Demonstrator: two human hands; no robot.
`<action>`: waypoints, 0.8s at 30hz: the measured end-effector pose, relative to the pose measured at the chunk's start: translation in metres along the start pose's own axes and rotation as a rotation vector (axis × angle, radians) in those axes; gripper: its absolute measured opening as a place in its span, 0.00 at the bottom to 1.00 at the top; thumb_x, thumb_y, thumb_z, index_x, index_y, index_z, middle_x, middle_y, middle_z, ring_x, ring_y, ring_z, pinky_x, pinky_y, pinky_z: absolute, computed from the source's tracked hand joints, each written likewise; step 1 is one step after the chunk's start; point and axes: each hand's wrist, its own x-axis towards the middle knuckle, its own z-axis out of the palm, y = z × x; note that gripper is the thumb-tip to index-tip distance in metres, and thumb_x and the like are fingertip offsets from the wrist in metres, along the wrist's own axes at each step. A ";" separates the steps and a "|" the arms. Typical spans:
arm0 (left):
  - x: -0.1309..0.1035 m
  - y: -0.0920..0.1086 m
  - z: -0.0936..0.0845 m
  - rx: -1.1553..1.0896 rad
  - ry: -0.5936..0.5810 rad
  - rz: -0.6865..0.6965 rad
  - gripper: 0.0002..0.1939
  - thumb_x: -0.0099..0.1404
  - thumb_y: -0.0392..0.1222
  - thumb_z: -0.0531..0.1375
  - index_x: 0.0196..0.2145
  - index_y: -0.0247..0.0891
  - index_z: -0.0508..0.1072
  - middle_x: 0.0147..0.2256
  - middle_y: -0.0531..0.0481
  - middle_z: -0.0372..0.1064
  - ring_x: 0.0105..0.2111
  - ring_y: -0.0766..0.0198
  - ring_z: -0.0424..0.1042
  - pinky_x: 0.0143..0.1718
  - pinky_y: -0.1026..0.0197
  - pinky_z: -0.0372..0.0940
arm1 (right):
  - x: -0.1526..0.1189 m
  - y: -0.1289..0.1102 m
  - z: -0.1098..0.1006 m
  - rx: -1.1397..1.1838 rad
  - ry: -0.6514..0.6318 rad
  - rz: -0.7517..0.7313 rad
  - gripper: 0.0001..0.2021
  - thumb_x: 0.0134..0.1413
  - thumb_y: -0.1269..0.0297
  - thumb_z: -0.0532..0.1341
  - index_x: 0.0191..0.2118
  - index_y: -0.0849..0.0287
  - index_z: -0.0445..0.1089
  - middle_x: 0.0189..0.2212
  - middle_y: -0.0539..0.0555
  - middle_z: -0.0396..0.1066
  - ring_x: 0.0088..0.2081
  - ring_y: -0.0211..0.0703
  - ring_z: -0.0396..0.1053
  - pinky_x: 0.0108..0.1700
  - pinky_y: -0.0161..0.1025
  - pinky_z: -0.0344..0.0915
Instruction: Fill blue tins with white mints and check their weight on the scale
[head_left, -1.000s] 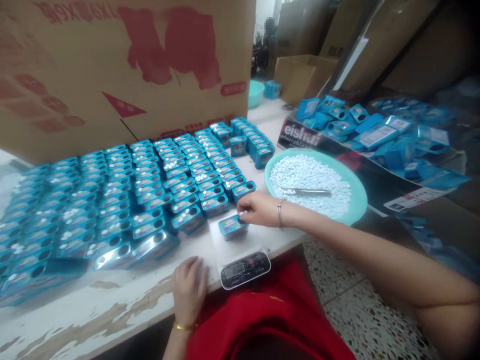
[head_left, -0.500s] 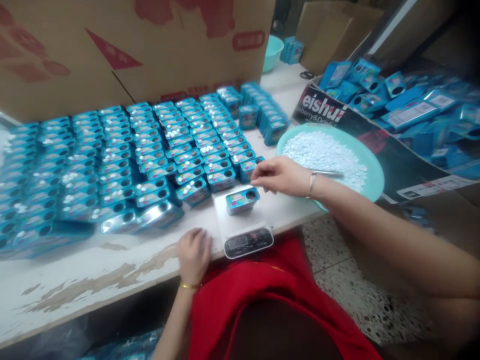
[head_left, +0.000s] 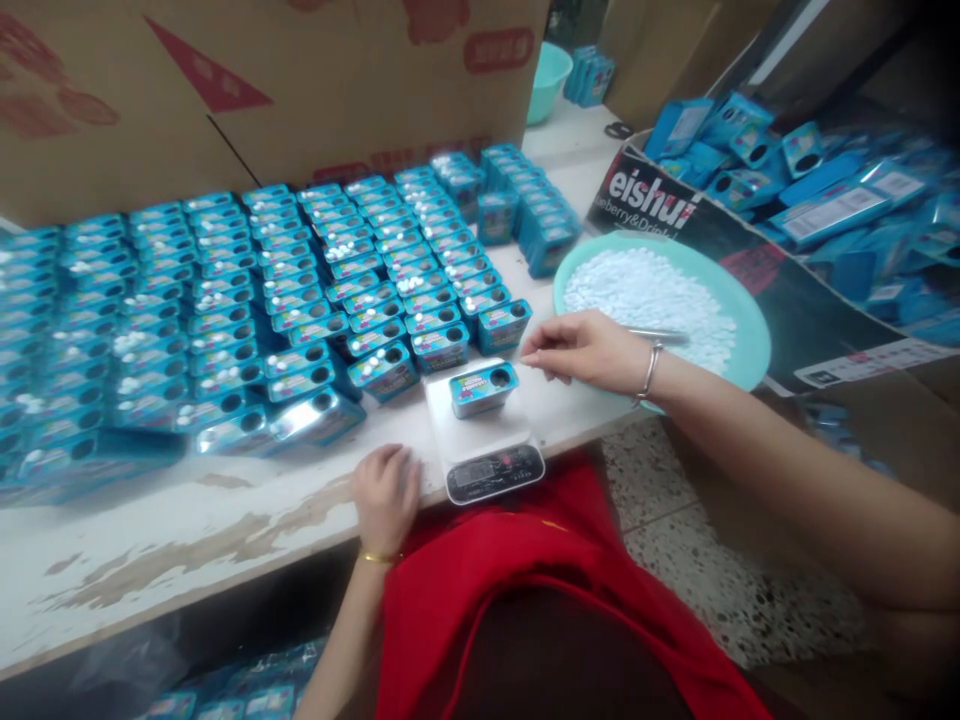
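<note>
1. Your left hand [head_left: 387,495] rested at the front edge of the table [head_left: 315,482], left of the scale [head_left: 480,432], fingers loosely bent and holding nothing visible.
2. Your right hand [head_left: 589,352] was raised just right of the scale, thumb and index tips close together; you could not tell whether they touched or held anything.
3. The single box [head_left: 472,394] sat flat on the scale, its round hole facing up, apart from both hands.
4. The scale's near end, with its dark panel [head_left: 495,473], reached the table's front edge, your red clothing [head_left: 517,550] just below.
5. You had bare table along the front left edge, and a smaller bare patch between the scale and the bowl [head_left: 756,345], partly under your right hand.
6. Behind and left of the scale, close-packed rows of boxes [head_left: 292,280] blocked the way, many with white tablets on top; the nearest stood just beside its far end.
7. The bowl stood to the right, full of white pellets [head_left: 637,285] with a metal tool [head_left: 660,334] lying on them; your right wrist crossed its near side.
8. Beyond the bowl, a black carton [head_left: 750,290] heaped with loose boxes [head_left: 836,205] closed off the right, and a large brown carton [head_left: 225,130] walled the back.
</note>
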 end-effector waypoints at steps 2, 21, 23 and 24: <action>-0.002 -0.001 0.000 -0.001 -0.006 -0.006 0.10 0.65 0.43 0.57 0.41 0.37 0.72 0.41 0.42 0.70 0.42 0.55 0.68 0.45 0.51 0.62 | 0.002 -0.005 0.003 0.025 -0.015 -0.019 0.08 0.48 0.61 0.66 0.28 0.61 0.71 0.17 0.46 0.65 0.19 0.30 0.60 0.20 0.31 0.58; 0.273 0.124 -0.027 -0.025 -0.085 0.492 0.18 0.66 0.48 0.55 0.51 0.39 0.66 0.44 0.45 0.72 0.43 0.56 0.71 0.43 0.56 0.64 | -0.069 0.062 -0.038 0.911 0.517 0.267 0.12 0.42 0.61 0.70 0.36 0.57 0.75 0.30 0.52 0.70 0.29 0.35 0.66 0.27 0.30 0.65; 0.326 0.136 -0.010 0.067 -0.091 0.423 0.19 0.64 0.48 0.57 0.51 0.39 0.66 0.45 0.45 0.70 0.43 0.56 0.71 0.44 0.57 0.64 | -0.077 0.070 -0.040 0.938 0.572 0.282 0.15 0.41 0.59 0.71 0.37 0.58 0.75 0.30 0.52 0.70 0.29 0.35 0.66 0.27 0.30 0.65; 0.350 0.141 0.003 0.142 -0.129 0.397 0.19 0.63 0.48 0.57 0.50 0.39 0.67 0.46 0.44 0.69 0.45 0.56 0.70 0.45 0.57 0.64 | -0.079 0.074 -0.040 0.952 0.590 0.286 0.16 0.40 0.59 0.71 0.38 0.59 0.75 0.30 0.52 0.71 0.29 0.35 0.66 0.28 0.30 0.65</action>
